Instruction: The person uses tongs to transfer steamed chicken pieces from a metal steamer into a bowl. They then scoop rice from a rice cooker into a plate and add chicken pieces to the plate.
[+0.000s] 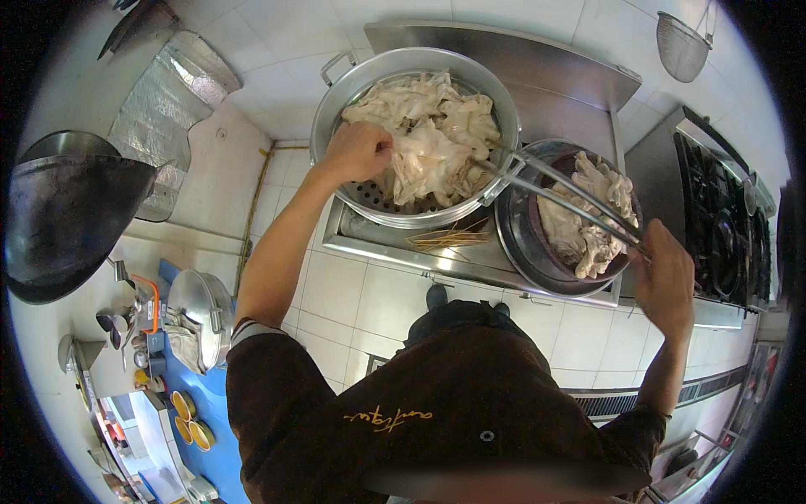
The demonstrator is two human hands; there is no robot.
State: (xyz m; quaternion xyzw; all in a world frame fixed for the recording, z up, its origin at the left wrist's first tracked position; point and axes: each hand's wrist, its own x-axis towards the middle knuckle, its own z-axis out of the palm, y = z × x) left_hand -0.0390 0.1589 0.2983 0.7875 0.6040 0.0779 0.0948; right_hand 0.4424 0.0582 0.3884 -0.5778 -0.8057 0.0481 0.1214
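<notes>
Several pale, flattened birds, apparently chickens (428,154), lie in a large round aluminium steamer pan (327,135) with a perforated bottom. Over the pan's left side, my left hand (359,151) is curled at the edge of the meat; whatever its fingertips pinch is hidden. My right hand (664,277) grips long metal tongs (579,195) by the handle end. The tongs reach left across a dark bowl, and their tips are at the right side of the birds in the pan. More pale poultry (592,214) is heaped in that dark round bowl (516,252).
Thin wooden skewers (447,239) lie on the steel counter (352,230) below the pan. A black gas stove (718,214) stands at right. A wok (75,220) hangs at left, above a lidded metal pot (198,309) on a blue surface (195,390). A strainer (683,47) hangs upper right.
</notes>
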